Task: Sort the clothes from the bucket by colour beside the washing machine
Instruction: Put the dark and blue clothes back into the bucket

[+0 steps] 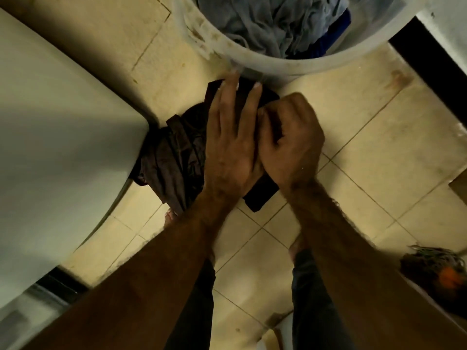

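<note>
A pile of dark brown and black clothes [171,157] lies on the tiled floor against the corner of the white washing machine [58,117]. My left hand [230,140] lies flat on top of the pile with straight fingers. Beside it, my right hand [290,137] has curled fingers pinching a dark garment [260,195] at the pile's right edge. The white bucket [278,64] stands just beyond the hands, holding grey-blue cloth [273,24] and a dark blue piece [333,36].
Cream floor tiles [366,137] spread to the right. A dark bundle with something orange [437,271] sits at the right edge on a pale surface. A black strip [427,61] runs along the upper right wall. My legs and feet are below the arms.
</note>
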Demonstrator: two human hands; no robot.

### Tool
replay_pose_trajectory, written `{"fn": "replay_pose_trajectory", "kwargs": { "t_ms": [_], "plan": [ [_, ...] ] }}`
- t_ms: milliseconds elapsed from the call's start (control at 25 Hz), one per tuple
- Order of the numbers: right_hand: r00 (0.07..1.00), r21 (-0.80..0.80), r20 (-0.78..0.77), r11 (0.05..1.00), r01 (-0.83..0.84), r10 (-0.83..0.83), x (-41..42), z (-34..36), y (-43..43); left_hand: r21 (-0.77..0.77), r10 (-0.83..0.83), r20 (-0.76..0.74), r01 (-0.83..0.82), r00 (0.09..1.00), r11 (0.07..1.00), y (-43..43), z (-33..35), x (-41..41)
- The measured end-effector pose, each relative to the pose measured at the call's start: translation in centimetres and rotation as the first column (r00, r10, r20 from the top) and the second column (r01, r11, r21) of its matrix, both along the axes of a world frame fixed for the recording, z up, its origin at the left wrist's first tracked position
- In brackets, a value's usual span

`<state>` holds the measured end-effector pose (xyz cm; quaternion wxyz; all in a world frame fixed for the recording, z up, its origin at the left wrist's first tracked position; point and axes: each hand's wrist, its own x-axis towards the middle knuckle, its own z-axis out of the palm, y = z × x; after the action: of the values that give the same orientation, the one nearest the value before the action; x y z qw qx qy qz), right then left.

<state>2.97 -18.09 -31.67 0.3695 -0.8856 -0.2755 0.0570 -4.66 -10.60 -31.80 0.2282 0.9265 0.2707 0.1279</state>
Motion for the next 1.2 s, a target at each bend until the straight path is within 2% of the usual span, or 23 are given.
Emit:
{"fn": "replay_pose_trajectory", "kwargs": {
  "t_ms": [80, 160, 240, 280, 320, 360, 400, 480, 640, 680, 720, 760, 800, 880, 920, 1040, 1120, 1200],
  "plan": [
    [0.998, -0.113, -0.055, 0.993, -0.025, 0.018, -1.1, -2.4, -0.5, 0.036, -0.042, -0.120, 0.047, 0.992, 0.998, -0.3, -2.3, -2.3],
    [0.987, -0.304, -0.147, 0.947, -0.104, 0.061, -2.1, -5.2, -1.1, -0.039, -0.107, -0.370, 0.100, 0.923, 0.994, -0.3, -4.9, -5.0],
    [0.935, -0.498, -0.336, 0.820, -0.281, 0.117, -3.5, -7.3, -1.9, -0.165, -0.159, -0.668, 0.064, 0.727, 0.984, -0.3, -7.0, -7.1],
    [0.888, -0.551, -0.440, 0.741, -0.383, 0.132, -4.3, -8.2, -2.5, -0.195, -0.172, -0.764, 0.032, 0.622, 0.980, -0.5, -7.9, -7.8],
    [0.849, -0.574, -0.508, 0.677, -0.460, 0.147, -5.0, -8.9, -3.1, -0.205, -0.172, -0.814, 0.002, 0.555, 0.979, -0.6, -8.8, -8.3],
    [0.830, -0.581, -0.530, 0.639, -0.504, 0.172, -5.6, -9.4, -3.6, -0.222, -0.175, -0.823, -0.023, 0.540, 0.975, -0.8, -9.4, -8.5],
    [0.829, -0.581, -0.525, 0.630, -0.515, 0.194, -6.0, -9.6, -4.0, -0.253, -0.177, -0.801, -0.055, 0.572, 0.966, -0.9, -9.5, -8.5],
    [0.851, -0.568, -0.492, 0.673, -0.473, 0.183, -6.2, -9.4, -4.3, -0.306, -0.154, -0.735, -0.121, 0.660, 0.944, -1.5, -9.2, -8.7],
    [0.849, -0.562, -0.529, 0.745, -0.359, 0.010, -6.3, -7.8, -4.2, -0.290, -0.063, -0.568, -0.128, 0.821, 0.948, -3.5, -7.5, -9.6],
    [0.835, -0.550, -0.548, 0.774, -0.314, -0.051, -6.1, -7.4, -3.9, -0.358, 0.001, -0.507, -0.212, 0.862, 0.910, -3.9, -6.8, -9.2],
    [0.797, -0.525, -0.590, 0.811, -0.258, -0.128, -5.7, -6.9, -3.6, -0.467, 0.109, -0.448, -0.336, 0.887, 0.818, -4.2, -5.8, -8.6],
    [0.714, -0.495, -0.664, 0.845, -0.200, -0.220, -5.2, -6.5, -3.3, -0.567, 0.226, -0.433, -0.459, 0.873, 0.684, -4.4, -4.8, -7.8],
    [0.579, -0.453, -0.762, 0.878, -0.156, -0.290, -4.7, -5.7, -3.0, -0.631, 0.336, -0.450, -0.561, 0.827, 0.537, -4.5, -3.7, -7.1],
    [0.302, -0.367, -0.894, 0.928, -0.069, -0.331, -4.3, -3.5, -2.6, -0.661, 0.506, -0.479, -0.674, 0.717, 0.329, -4.6, -1.2, -6.1],
    [0.227, -0.341, -0.918, 0.940, -0.029, -0.326, -4.4, -2.2, -2.5, -0.665, 0.562, -0.488, -0.701, 0.668, 0.256, -4.6, 0.0, -5.6],
    [0.125, -0.318, -0.937, 0.945, 0.077, -0.325, -4.7, 2.4, -2.6, -0.658, 0.601, -0.565, -0.748, 0.566, 0.085, -4.7, 4.4, -4.7],
    [0.008, -0.356, -0.933, 0.924, 0.137, -0.360, -4.4, 4.7, -3.2, -0.668, 0.573, -0.615, -0.744, 0.541, -0.014, -5.0, 7.8, -4.2],
    [-0.053, -0.376, -0.926, 0.907, 0.187, -0.373, -3.9, 6.5, -3.6, -0.693, 0.511, -0.652, -0.714, 0.560, -0.101, -5.5, 11.5, -3.9]
  ]
}}
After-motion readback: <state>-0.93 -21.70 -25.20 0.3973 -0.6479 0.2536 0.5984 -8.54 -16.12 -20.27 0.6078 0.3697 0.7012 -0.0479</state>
